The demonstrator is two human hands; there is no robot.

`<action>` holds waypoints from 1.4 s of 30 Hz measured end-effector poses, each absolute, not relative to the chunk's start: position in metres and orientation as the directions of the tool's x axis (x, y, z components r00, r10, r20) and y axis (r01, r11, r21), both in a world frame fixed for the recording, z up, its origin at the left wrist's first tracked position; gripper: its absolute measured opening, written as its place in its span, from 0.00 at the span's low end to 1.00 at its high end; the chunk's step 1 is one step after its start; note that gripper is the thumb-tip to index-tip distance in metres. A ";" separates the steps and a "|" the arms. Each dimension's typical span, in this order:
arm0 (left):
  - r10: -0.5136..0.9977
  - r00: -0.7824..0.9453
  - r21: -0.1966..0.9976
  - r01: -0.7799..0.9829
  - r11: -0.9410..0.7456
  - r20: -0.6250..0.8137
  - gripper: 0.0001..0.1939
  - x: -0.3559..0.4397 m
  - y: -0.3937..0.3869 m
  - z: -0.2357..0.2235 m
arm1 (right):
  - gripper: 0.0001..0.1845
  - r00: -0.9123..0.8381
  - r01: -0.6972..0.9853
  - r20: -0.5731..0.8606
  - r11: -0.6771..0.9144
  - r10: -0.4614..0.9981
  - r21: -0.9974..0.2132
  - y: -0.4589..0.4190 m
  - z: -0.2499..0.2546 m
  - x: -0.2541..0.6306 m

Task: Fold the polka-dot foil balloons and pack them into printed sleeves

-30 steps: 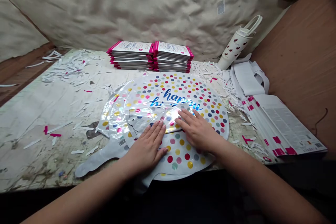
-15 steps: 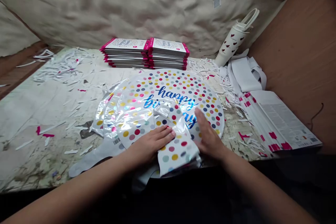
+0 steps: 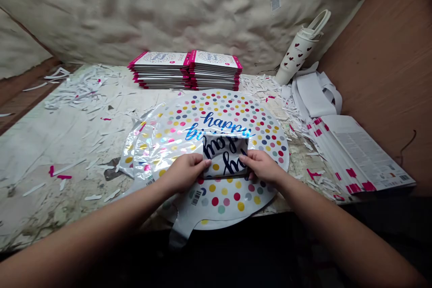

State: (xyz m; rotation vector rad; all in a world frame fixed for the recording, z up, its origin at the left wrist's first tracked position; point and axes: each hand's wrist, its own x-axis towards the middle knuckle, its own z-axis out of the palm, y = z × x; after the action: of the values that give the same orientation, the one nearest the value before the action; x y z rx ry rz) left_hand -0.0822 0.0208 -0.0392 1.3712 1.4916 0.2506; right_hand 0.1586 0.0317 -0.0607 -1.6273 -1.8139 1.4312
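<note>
Both my hands are at the middle of the view, gripping the sides of a folded foil balloon (image 3: 225, 157) that shows dark blue lettering. My left hand (image 3: 184, 173) pinches its left edge, and my right hand (image 3: 261, 166) holds its right edge. It lies on a round silver foil balloon (image 3: 219, 119) printed with coloured dots and blue "happy birthday" lettering. Further foil balloons (image 3: 140, 153) lie partly under that one and spread out to the left. A barcode label (image 3: 196, 197) shows near the lower edge.
Two stacks of packaged balloons with pink edges (image 3: 185, 70) stand behind. Paper scraps (image 3: 81, 92) litter the worn worktop (image 3: 50, 144). To the right are a heart-printed white bottle (image 3: 297, 51), white strips (image 3: 315, 96) and pink-tabbed printed sheets (image 3: 357, 157).
The long dotted fold of foil has been doubled over into a shorter rectangle, now showing dark lettering. My hands have closed on its two sides, and the view has shifted slightly.
</note>
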 end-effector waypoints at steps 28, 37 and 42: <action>0.695 0.122 0.706 0.100 0.702 -0.708 0.08 -0.054 0.055 -0.003 | 0.35 0.313 0.948 0.258 -0.286 0.914 -0.140 0.053 -0.041 0.265; 0.712 0.198 0.732 0.049 0.679 -0.673 0.19 -0.084 0.040 0.007 | 0.23 0.521 0.854 -0.032 -0.521 0.853 -0.008 0.048 -0.022 0.369; 0.728 0.157 0.726 -0.081 0.682 -0.667 0.22 -0.112 0.029 0.006 | 0.21 0.541 0.841 -0.004 -0.540 0.841 0.037 0.052 0.000 0.351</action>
State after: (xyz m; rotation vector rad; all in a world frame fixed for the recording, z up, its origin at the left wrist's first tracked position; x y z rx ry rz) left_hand -0.1124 0.0286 0.0061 0.6167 1.2944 0.6345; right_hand 0.3512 0.0517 -0.0004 -2.7878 -1.5217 -0.0232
